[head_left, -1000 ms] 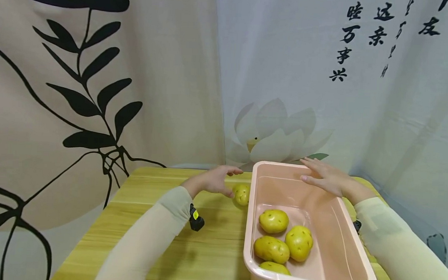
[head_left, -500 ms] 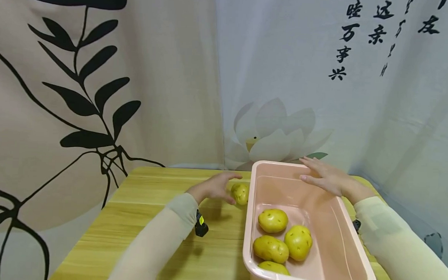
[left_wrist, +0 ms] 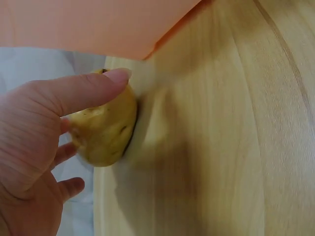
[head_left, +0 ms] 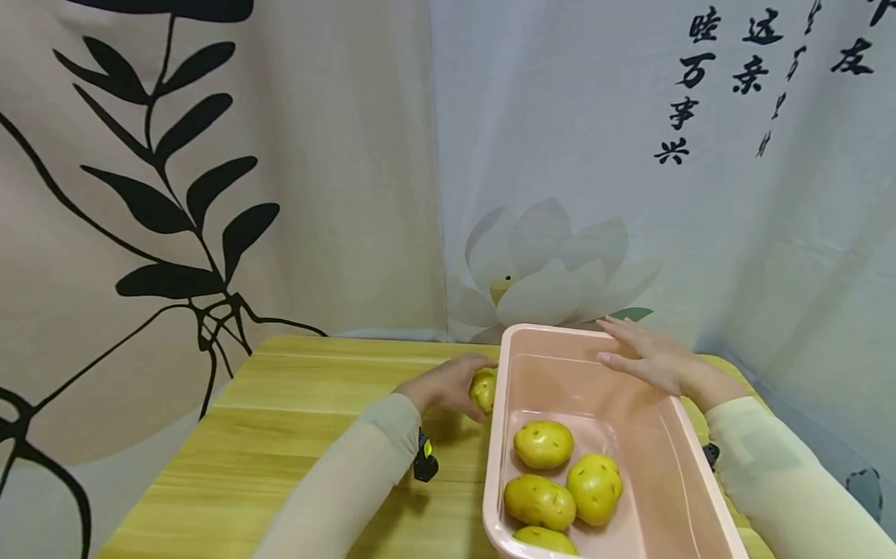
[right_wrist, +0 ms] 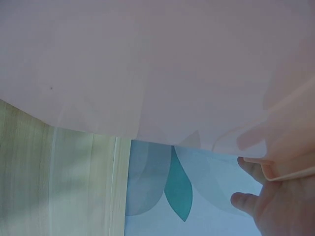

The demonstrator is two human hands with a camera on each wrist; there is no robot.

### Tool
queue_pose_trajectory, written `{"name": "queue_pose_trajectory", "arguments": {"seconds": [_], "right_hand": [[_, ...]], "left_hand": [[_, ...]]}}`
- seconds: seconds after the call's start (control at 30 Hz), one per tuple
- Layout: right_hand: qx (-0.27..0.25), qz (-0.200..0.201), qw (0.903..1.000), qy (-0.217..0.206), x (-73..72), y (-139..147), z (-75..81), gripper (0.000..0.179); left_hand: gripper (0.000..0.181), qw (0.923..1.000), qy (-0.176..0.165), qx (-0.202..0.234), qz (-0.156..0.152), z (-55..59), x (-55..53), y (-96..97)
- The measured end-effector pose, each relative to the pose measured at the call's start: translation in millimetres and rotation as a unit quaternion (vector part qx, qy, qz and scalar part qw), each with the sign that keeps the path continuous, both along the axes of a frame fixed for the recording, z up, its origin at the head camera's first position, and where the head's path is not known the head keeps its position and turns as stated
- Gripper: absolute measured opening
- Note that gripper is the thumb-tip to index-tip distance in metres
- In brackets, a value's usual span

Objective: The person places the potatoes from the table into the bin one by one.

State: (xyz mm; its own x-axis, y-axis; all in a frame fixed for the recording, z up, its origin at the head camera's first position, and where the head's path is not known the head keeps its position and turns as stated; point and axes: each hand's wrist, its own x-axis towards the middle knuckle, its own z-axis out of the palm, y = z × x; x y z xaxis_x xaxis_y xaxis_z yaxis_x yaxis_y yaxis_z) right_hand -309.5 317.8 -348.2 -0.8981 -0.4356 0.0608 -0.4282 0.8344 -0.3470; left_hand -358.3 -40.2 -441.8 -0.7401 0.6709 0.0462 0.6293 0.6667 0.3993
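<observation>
In the head view my left hand is at a yellow potato that lies on the table just left of a pink plastic tub. From the left wrist view, the thumb passes in front of the potato while the other fingers spread behind it; no firm grip shows. My right hand holds the tub's far right corner, thumb inside and fingers over the rim. In the right wrist view, fingertips show outside the wall. Several potatoes lie on the tub's floor, toward its near left side.
The wooden table extends to the left of the tub. A curtain printed with plants and writing hangs right behind the table's far edge. Near the left wrist a black wrist device is strapped.
My left hand has moved right to the potato beside the tub, and its fingers now come around it. The right hand stays at the tub's corner.
</observation>
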Motion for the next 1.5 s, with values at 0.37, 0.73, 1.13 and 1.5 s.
{"name": "queue_pose_trajectory", "arguments": {"seconds": [0.37,0.73,1.13,1.5], "right_hand": [[-0.001,0.001,1.0,-0.001,0.3,-2.0,0.9,0.074],[-0.006,0.001,1.0,0.003,-0.5,0.4,-3.2,0.073],[-0.005,-0.004,1.0,-0.001,-1.4,-0.7,-3.6,0.076],[-0.004,-0.003,1.0,0.001,1.0,0.1,-2.3,0.074]], "left_hand": [[0.101,0.9996,0.014,-0.019,0.018,-14.1,-5.1,6.6],[0.101,0.9929,0.067,-0.075,0.064,-25.8,-1.9,14.4],[0.079,0.994,0.079,-0.046,0.06,-31.3,4.8,10.5],[0.078,0.9941,0.078,-0.033,0.068,-33.4,8.4,-2.1]]}}
